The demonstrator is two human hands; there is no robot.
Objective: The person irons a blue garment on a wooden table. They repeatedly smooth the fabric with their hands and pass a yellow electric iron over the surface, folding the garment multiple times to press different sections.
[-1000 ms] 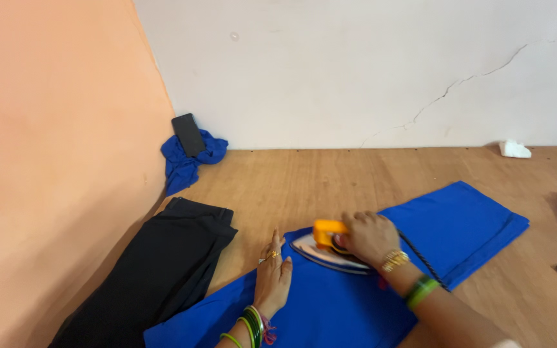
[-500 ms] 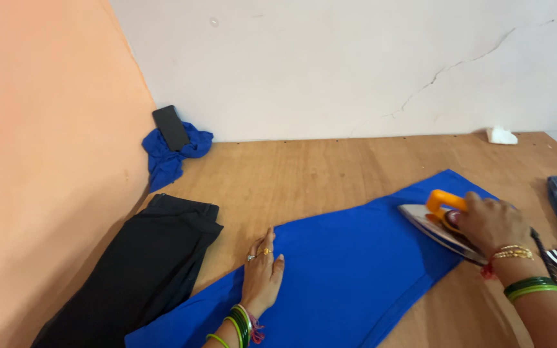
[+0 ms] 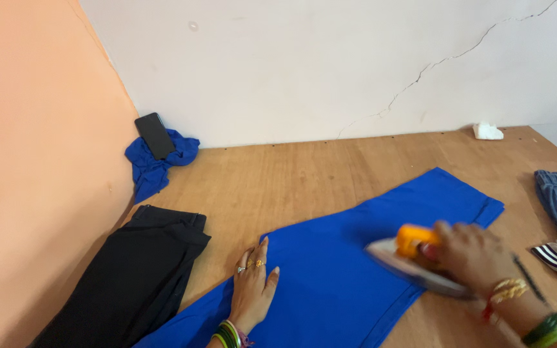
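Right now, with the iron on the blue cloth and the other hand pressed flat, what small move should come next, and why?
Probably slide the iron leftward along the blue cloth toward the left hand. The right hand grips its orange handle near the cloth's right side, a wide stretch lies between the hands, and the left hand pins that end flat.

A wooden floor (image 3: pixel 304 174) runs to a white wall (image 3: pixel 330 64) marked by a thin crack (image 3: pixel 446 59) slanting up to the right. On the left stands a peach wall (image 3: pixel 33 161), meeting the white one in the corner. Even, soft light fills the room.
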